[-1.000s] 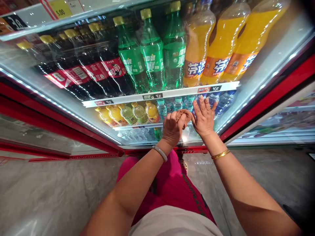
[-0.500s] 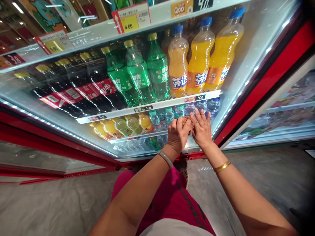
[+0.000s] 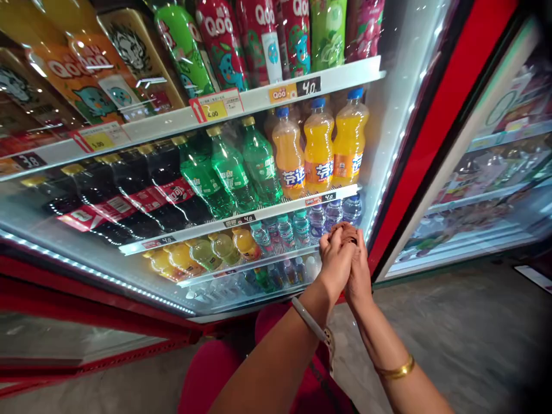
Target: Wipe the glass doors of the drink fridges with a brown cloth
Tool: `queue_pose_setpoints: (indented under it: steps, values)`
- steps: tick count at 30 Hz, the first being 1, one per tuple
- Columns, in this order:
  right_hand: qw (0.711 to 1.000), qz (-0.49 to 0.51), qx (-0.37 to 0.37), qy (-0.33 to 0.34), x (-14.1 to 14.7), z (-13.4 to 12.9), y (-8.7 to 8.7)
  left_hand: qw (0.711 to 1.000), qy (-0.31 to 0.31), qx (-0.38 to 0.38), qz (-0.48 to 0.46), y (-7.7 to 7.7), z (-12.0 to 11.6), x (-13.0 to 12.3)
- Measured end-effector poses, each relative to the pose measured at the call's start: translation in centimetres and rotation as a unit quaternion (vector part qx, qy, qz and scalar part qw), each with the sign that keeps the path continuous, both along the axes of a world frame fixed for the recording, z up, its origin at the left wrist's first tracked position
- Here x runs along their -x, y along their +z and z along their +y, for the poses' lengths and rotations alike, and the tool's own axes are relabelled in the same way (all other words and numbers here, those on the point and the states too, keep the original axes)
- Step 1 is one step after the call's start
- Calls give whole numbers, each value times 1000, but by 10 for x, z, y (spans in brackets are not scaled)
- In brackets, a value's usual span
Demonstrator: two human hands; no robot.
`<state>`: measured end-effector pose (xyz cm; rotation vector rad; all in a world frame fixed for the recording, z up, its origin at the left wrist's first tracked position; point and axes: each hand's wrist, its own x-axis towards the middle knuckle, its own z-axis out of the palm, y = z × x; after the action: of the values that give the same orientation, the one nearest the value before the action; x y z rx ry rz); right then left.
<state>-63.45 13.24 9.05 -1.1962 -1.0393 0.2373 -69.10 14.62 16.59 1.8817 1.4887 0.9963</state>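
Brown bundle [image 3: 346, 231] sits just past three o'clock in my view, clenched in the grip of my left hand [image 3: 336, 263]. My right hand [image 3: 360, 276] touches the left; its grip I cannot tell. Green bottles [image 3: 232, 177] stand toward ten o'clock from the bundle.

Head view, facing forward-down, hands [image 3: 338, 265] near

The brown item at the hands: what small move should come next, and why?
Perhaps the left hand should ease apart from the right hand and spread the brown item, because it looks crumpled, bunched between them.
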Motion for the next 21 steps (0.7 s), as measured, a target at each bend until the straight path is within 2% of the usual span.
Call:
queue_pose_setpoints:
  steps: [3, 5, 7, 8, 10, 13, 15, 17, 19, 21]
  values:
    - [997, 54, 2, -51, -26, 23, 22, 998, -55, -24, 8, -1, -4, 0]
    - [993, 84, -7, -89, -40, 33, 40, 990, -86, -105, 49, 4, -5, 9]
    - [987, 76, -29, -141, -45, 37, 52, 965, -105, -220, 97, 8, -6, 22]
    - [985, 47, -42, -158, -44, 38, 53, 949, -108, -273, 118, 9, -5, 28]
    - [985, -48, -59, -155, -40, 35, 44, 922, -99, -340, 157, 7, -4, 38]
    - [980, -161, -55, -108, -38, 30, 19, 907, -60, -364, 204, 1, 0, 46]
    - [979, -156, -49, -121, -46, 32, 13, 900, -38, -373, 223, -2, 4, 47]
    - [979, -91, -45, -174, -54, 37, 25, 894, -21, -384, 230, 0, 12, 46]
    - [973, -29, -49, -223, -53, 43, 49, 893, -7, -387, 232, 5, 21, 44]
    - [974, -32, -67, -216, -42, 46, 69, 894, -2, -382, 233, 10, 30, 43]
